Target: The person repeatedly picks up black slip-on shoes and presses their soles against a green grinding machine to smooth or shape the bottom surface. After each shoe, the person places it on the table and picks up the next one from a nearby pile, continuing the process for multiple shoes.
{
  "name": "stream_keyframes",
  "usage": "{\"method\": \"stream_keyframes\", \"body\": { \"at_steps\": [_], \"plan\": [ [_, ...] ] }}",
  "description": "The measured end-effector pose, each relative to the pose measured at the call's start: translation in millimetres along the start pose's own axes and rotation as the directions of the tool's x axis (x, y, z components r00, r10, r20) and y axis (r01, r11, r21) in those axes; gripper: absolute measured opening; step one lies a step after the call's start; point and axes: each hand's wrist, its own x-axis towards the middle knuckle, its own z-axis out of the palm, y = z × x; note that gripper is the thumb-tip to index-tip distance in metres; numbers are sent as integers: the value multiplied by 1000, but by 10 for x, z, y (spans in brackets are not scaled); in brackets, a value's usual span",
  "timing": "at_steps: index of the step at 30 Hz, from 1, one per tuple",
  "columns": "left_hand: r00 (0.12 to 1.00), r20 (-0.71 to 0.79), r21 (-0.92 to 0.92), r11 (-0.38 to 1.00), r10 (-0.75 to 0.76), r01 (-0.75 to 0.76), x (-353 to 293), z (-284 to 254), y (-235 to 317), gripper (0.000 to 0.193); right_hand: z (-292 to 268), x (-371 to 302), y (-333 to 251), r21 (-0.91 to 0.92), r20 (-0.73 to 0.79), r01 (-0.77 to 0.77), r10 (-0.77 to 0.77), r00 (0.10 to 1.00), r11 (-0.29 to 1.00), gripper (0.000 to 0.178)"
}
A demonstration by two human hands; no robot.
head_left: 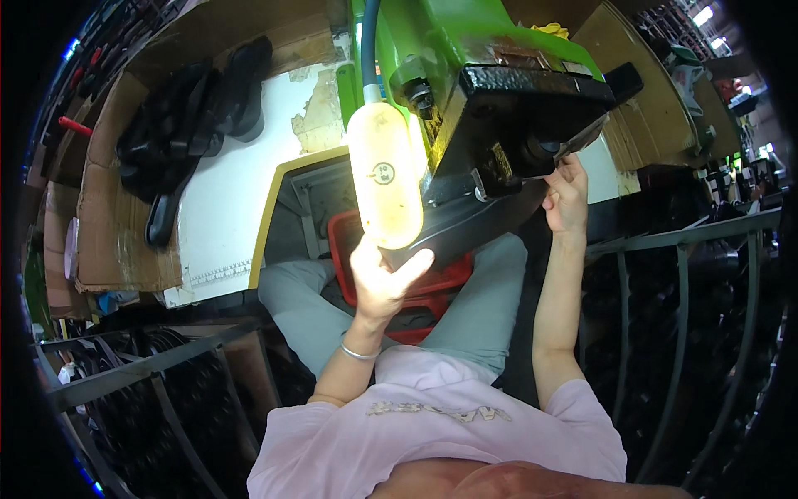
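Note:
A long, smooth black shoe (478,229) lies slantwise under the black head (532,116) of a green machine (478,33). My left hand (384,279) grips its near left end, the thumb pointing right along it and the fingers partly hidden behind a lit lamp. At the far right end, my right hand (567,195) has its fingers bent and pinched on the shoe's edge, close below the machine head. Where the shoe meets the machine is hidden under the head. The bright oblong lamp (385,175) hangs from a dark cable just above my left hand.
On the left, several black shoes (191,125) lie in an open cardboard box (125,224) on the white tabletop (216,224). A red basket (345,266) stands below, between my knees. Metal racks (677,241) flank me, and another cardboard box (644,91) sits at right.

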Motion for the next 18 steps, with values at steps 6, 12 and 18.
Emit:
{"method": "stream_keyframes", "body": {
  "at_steps": [6, 12, 18],
  "plan": [
    [997, -68, 18, 1000, 18, -17, 6, -220, 232, 47, 157, -308, 163, 90, 12, -37, 36, 999, 995, 45],
    [993, -109, 36, 998, -43, 47, -36, -473, 349, 43, 347, -534, 293, 90, -19, -10, 12, 1000, 996, 50],
    [1000, -25, 20, 1000, -10, 11, -82, -738, 273, 73, 400, -673, 313, 119, 17, 7, -9, 1000, 993, 50]
  ]
}}
